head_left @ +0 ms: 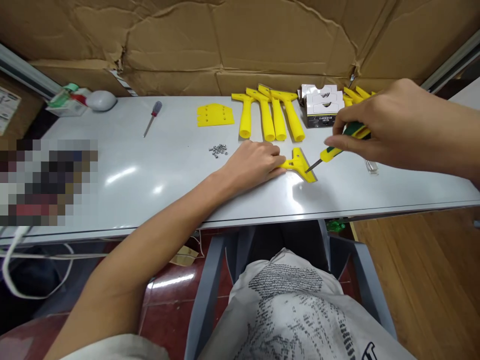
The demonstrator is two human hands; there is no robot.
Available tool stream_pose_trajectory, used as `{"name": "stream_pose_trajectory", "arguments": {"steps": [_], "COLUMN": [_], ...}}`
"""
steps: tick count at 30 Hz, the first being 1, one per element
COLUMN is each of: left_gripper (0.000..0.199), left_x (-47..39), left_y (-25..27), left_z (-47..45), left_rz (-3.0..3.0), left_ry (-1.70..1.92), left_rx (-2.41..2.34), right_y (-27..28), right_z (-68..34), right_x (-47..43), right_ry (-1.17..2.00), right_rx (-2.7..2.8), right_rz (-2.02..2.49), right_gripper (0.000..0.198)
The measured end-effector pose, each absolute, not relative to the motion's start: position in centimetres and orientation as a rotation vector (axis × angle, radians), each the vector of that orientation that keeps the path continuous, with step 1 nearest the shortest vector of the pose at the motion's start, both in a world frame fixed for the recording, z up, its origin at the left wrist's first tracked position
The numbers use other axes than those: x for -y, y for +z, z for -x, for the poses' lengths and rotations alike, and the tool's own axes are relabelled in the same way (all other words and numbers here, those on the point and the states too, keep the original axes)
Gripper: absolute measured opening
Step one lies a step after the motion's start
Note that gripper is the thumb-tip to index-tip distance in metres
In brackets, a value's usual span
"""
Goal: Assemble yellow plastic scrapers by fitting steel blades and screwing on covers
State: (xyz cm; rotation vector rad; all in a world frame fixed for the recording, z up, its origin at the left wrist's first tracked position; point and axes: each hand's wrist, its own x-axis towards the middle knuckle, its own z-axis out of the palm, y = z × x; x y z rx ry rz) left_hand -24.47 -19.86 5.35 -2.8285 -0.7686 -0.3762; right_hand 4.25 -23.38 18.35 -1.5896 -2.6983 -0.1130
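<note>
My left hand (258, 161) is closed round the handle of a yellow scraper (299, 162), whose wide head points right on the table. A green and yellow screwdriver (333, 150) is gripped in my right hand (386, 127). Its metal tip meets the scraper's head near the lower edge; whether it sits in a screw is too small to tell. Behind my left hand, several yellow scraper handles (267, 117) lie in a row. A small pile of screws (218, 150) is left of them.
Yellow flat plates (215, 115) lie behind the screws. A second screwdriver (152, 118) rests farther left. Small boxes (321, 106) stand at the back right, with more yellow pieces (352, 95) beyond. A white mouse-like object (101, 100) sits back left. Cardboard (225, 40) backs the white table (180, 185).
</note>
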Motion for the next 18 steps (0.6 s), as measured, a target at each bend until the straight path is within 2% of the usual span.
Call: {"name": "stream_pose_trajectory", "arguments": {"steps": [1, 4, 6, 9, 11, 12, 15, 16, 18], "left_gripper": [0.031, 0.031, 0.031, 0.033, 0.035, 0.035, 0.032, 0.031, 0.029], "left_x": [19.8, 19.8, 19.8, 19.8, 19.8, 19.8, 19.9, 19.9, 19.9], "left_y": [5.3, 5.3, 5.4, 5.3, 5.2, 5.2, 5.2, 5.2, 5.2], "left_z": [24.4, 24.3, 24.3, 24.3, 24.3, 24.2, 24.1, 24.1, 24.1], "left_rz": [2.830, 2.826, 2.821, 2.829, 2.842, 2.848, 2.858, 2.863, 2.878], "left_ry": [-0.372, -0.346, -0.342, -0.374, -0.398, -0.402, -0.388, -0.382, -0.375], "left_rx": [0.766, 0.771, 0.778, 0.776, 0.778, 0.785, 0.815, 0.824, 0.836], "right_y": [18.4, 18.9, 19.2, 19.6, 19.7, 19.7, 19.9, 20.1, 20.5], "right_z": [-4.1, -3.6, -3.5, -4.0, -4.5, -4.6, -3.9, -3.4, -2.1], "right_x": [23.5, 23.6, 23.5, 23.1, 22.8, 22.7, 22.8, 22.9, 23.3], "right_ry": [-0.100, -0.155, -0.236, -0.102, 0.006, 0.020, -0.114, -0.132, -0.140], "right_rx": [2.725, 2.732, 2.687, 2.727, 2.747, 2.743, 2.695, 2.682, 2.635], "right_rz": [1.574, 1.639, 1.750, 1.688, 1.630, 1.674, 1.911, 1.948, 1.987], "right_gripper": [0.018, 0.044, 0.032, 0.014, 0.037, 0.041, 0.019, 0.017, 0.039]}}
